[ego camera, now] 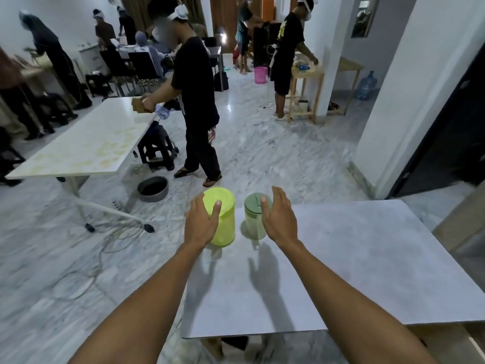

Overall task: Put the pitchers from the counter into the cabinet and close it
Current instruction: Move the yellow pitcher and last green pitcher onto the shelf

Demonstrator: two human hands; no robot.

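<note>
Two pitchers stand upright at the far left corner of the grey counter (341, 258). The bright yellow-green pitcher (225, 219) is the larger and stands on the left. The smaller pale green pitcher (253, 219) with a darker green lid stands to its right. My left hand (202, 222) is spread against the near left side of the yellow-green pitcher, thumb resting on it. My right hand (279, 219) is spread just right of the pale green pitcher, thumb at its lid. Neither hand has closed around a pitcher. No cabinet is in view.
A white table (86, 151) stands to the left with cables on the floor beneath. A dark round basin (153, 189) lies on the marble floor beyond the counter. A person in black (194, 101) stands just past it. Other people work farther back.
</note>
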